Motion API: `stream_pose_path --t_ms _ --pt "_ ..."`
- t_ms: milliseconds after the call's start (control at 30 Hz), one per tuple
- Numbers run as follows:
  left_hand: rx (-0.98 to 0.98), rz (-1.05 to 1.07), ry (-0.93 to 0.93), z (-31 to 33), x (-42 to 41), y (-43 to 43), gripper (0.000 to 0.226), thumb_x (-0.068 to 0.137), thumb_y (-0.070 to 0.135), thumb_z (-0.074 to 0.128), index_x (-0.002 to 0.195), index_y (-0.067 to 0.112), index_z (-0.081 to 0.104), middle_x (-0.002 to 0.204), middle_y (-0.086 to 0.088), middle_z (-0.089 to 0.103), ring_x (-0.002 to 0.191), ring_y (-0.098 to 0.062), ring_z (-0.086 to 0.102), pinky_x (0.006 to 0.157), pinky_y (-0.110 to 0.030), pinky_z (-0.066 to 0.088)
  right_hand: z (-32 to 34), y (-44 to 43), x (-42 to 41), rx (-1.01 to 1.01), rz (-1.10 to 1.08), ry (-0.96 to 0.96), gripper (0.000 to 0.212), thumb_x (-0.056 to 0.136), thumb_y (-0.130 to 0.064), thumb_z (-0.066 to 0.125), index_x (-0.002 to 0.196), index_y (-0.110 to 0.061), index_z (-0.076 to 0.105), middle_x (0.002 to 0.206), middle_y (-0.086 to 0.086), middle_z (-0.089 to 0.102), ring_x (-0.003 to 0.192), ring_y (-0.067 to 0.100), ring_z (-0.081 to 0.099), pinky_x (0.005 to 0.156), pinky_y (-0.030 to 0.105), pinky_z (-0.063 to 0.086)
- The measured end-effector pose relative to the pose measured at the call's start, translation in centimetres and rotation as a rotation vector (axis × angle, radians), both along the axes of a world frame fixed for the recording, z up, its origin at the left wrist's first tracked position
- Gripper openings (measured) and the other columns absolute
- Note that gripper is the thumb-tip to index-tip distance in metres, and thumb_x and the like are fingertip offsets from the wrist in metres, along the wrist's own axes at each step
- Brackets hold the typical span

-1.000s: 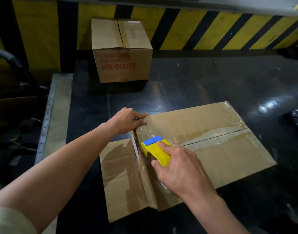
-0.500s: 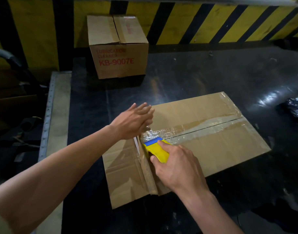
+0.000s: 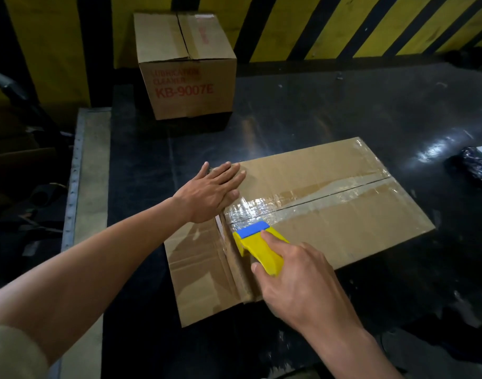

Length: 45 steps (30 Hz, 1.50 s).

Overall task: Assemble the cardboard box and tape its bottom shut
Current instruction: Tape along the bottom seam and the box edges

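A brown cardboard box (image 3: 343, 225) stands on the dark table with its closed flaps facing up. Clear tape (image 3: 302, 198) runs along the seam between the two flaps. My left hand (image 3: 209, 192) lies flat with straight fingers on the box's top at its left edge. My right hand (image 3: 297, 280) grips a yellow tape dispenser with a blue tip (image 3: 257, 242). The tip sits on the tape at the left end of the seam, by the box's corner. The box's left side wall (image 3: 196, 269) faces me, with tape running down it.
A second, closed cardboard box printed "KB-9007E" (image 3: 185, 86) stands at the back left of the black table (image 3: 330, 119). A black plastic bundle (image 3: 477, 165) lies at the right edge. A yellow and black striped wall (image 3: 316, 26) is behind. A metal ledge (image 3: 92, 170) borders the left.
My left hand has opened from a curled grip at the box's corner to a flat palm on top. The dispenser has stayed at the left end of the seam.
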<state>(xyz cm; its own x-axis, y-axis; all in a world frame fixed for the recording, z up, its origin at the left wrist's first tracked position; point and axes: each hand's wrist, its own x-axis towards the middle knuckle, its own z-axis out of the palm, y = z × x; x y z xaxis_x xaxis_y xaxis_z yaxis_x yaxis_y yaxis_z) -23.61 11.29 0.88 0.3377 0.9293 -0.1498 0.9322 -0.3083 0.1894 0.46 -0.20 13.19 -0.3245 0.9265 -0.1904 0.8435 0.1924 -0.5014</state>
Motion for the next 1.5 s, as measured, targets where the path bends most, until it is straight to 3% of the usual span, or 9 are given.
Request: stream_pose_path --t_ms 100,267,367,533,833,1000,1133,1267,1500 --pt "-0.014 -0.009 0.021 0.4 0.1 0.0 0.065 0.103 0.055 0.0 0.162 0.029 -0.003 0.17 0.005 -0.007 0.155 -0.015 -0.013 0.125 -0.053 -0.009 0.2 -1.1 0.4 -0.001 -0.013 0.009 0.065 0.09 -0.056 0.054 0.15 -0.038 0.034 0.095 -0.002 0.053 0.098 0.021 0.058 0.086 0.032 0.048" --pt "-0.07 0.012 0.19 2.6 1.3 0.6 0.062 0.108 0.047 0.013 0.163 0.021 0.0 0.171 -0.004 -0.004 0.156 -0.026 -0.01 0.122 -0.061 -0.007 -0.9 -1.1 -0.2 0.007 -0.036 -0.017 0.062 0.088 -0.054 0.057 0.146 -0.034 0.043 0.107 0.005 0.063 0.102 0.026 0.061 0.088 0.035 0.048" --pt "-0.071 0.055 0.143 3.6 3.4 0.6 0.064 0.108 0.038 0.023 0.162 0.01 0.002 0.17 -0.013 0.0 0.157 -0.029 -0.002 0.123 -0.058 -0.001 -1.3 -1.1 -0.4 0.024 -0.045 -0.013 0.062 0.087 -0.053 0.058 0.144 -0.033 0.047 0.109 0.006 0.067 0.1 0.025 0.063 0.085 0.035 0.051" --pt "-0.076 0.121 0.086 1.6 5.7 -0.9 0.073 0.103 0.059 0.012 0.162 0.019 -0.004 0.17 -0.013 -0.007 0.156 -0.029 -0.009 0.125 -0.052 -0.005 -1.2 -1.2 -0.1 0.06 -0.029 -0.018 0.061 0.086 -0.053 0.058 0.143 -0.033 0.048 0.109 0.008 0.068 0.102 0.029 0.062 0.085 0.037 0.05" --pt "-0.014 0.104 0.145 0.7 5.2 -0.7 0.076 0.1 0.062 0.003 0.162 0.02 -0.005 0.17 -0.012 -0.006 0.157 -0.029 -0.008 0.125 -0.049 -0.004 -0.8 -4.8 3.0 0.006 -0.057 0.028 0.061 0.089 -0.057 0.052 0.147 -0.043 0.036 0.088 -0.004 0.05 0.089 0.022 0.059 0.079 0.031 0.049" --pt "-0.033 0.092 0.18 1.2 5.5 -0.9 0.087 0.088 0.069 -0.011 0.161 0.021 -0.007 0.17 -0.013 -0.006 0.157 -0.03 -0.008 0.125 -0.054 -0.004 -1.0 -5.4 3.3 -0.033 -0.066 -0.019 0.062 0.09 -0.052 0.053 0.148 -0.042 0.035 0.089 -0.004 0.045 0.087 0.023 0.056 0.074 0.029 0.044" --pt "0.014 0.133 0.264 2.1 6.1 -1.2 0.084 0.094 0.07 -0.002 0.161 0.019 -0.011 0.169 -0.015 -0.009 0.156 -0.033 -0.011 0.122 -0.062 -0.005 -1.5 -5.1 2.8 -0.033 -0.043 -0.061 0.061 0.089 -0.05 0.053 0.147 -0.039 0.038 0.091 0.001 0.043 0.095 0.03 0.061 0.08 0.036 0.049" --pt "0.063 0.157 0.144 2.6 8.2 -3.0 0.079 0.103 0.06 0.016 0.161 0.011 -0.003 0.169 -0.017 -0.005 0.156 -0.033 -0.007 0.124 -0.057 -0.001 -1.6 -5.0 3.3 -0.017 -0.038 -0.056 0.062 0.089 -0.048 0.054 0.148 -0.039 0.037 0.094 0.003 0.047 0.098 0.031 0.062 0.084 0.036 0.049" --pt "0.022 0.199 0.075 0.1 9.7 -5.2 0.081 0.093 0.068 0.0 0.163 0.026 0.003 0.171 -0.012 0.001 0.157 -0.032 -0.002 0.125 -0.054 -0.002 -1.3 -5.0 3.5 0.039 -0.032 -0.005 0.057 0.089 -0.05 0.055 0.142 -0.031 0.046 0.105 0.006 0.067 0.098 0.029 0.062 0.081 0.036 0.05"
